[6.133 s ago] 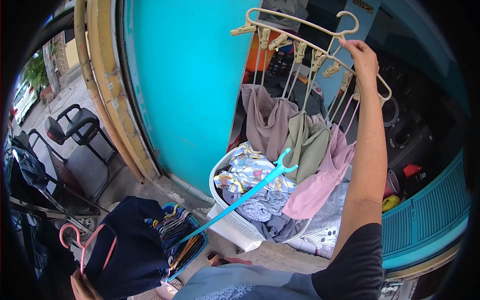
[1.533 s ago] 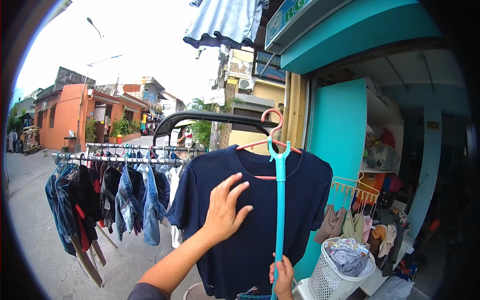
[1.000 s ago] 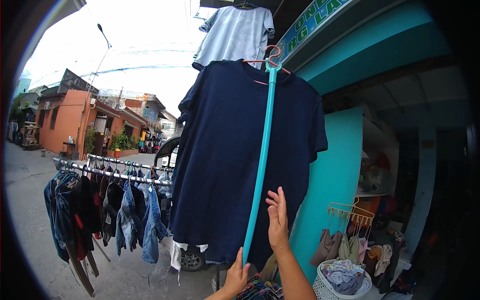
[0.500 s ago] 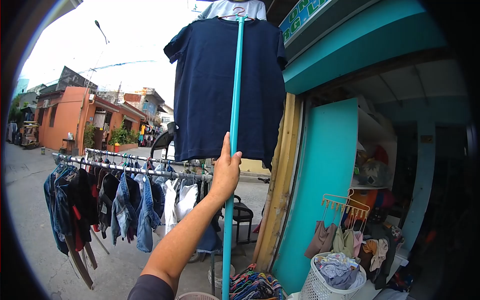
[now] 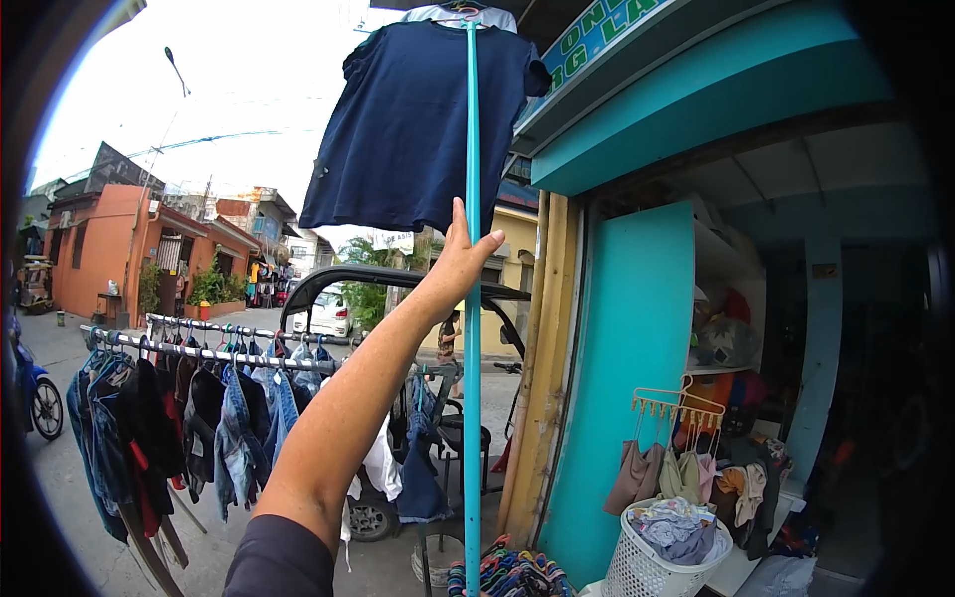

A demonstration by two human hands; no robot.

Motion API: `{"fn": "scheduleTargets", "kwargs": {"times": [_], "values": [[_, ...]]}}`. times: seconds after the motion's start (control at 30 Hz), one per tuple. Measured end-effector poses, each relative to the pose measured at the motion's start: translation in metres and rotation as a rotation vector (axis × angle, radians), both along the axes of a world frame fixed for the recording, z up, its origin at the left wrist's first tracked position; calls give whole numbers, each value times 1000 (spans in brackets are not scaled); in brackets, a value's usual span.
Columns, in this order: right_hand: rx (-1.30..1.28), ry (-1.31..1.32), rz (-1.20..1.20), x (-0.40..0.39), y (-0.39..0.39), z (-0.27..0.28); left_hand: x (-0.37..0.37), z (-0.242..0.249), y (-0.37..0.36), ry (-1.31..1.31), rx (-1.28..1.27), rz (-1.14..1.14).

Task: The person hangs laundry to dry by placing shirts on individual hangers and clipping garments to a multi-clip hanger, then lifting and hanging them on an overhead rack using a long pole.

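Note:
My left hand (image 5: 466,254) rests against a long turquoise pole (image 5: 473,398), index finger and thumb stretched apart around it; the other fingers are hidden. At the pole's top hangs a navy T-shirt (image 5: 408,129) on a hanger, with its hem just above my fingertips. A pale shirt (image 5: 497,17) shows behind its top, under the roof edge. My right hand cannot be seen, and the pole runs down to the bottom edge of the view.
A rack (image 5: 229,355) of denim and dark clothes stands left. White basket (image 5: 647,567) with laundry, bundled hangers (image 5: 517,569) and a turquoise door (image 5: 637,378) are at right. A vehicle (image 5: 398,277) and a person (image 5: 448,341) are beyond the rack.
The navy T-shirt is higher, its hem swung up and left. My left hand has moved up with its thumb spread wider. The view has shifted, showing the vehicle and person.

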State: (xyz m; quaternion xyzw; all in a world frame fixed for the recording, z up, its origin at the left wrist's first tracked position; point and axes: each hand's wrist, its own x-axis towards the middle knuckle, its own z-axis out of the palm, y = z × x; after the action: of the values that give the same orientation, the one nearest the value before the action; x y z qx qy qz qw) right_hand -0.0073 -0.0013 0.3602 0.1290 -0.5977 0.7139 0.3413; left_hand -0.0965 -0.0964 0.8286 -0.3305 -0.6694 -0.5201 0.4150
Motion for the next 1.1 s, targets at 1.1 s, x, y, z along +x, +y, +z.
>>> {"fn": "scheduleTargets", "kwargs": {"times": [1.1], "values": [[52, 469, 176, -87, -40, 587, 65, -347, -335, -371, 349, 185]]}}
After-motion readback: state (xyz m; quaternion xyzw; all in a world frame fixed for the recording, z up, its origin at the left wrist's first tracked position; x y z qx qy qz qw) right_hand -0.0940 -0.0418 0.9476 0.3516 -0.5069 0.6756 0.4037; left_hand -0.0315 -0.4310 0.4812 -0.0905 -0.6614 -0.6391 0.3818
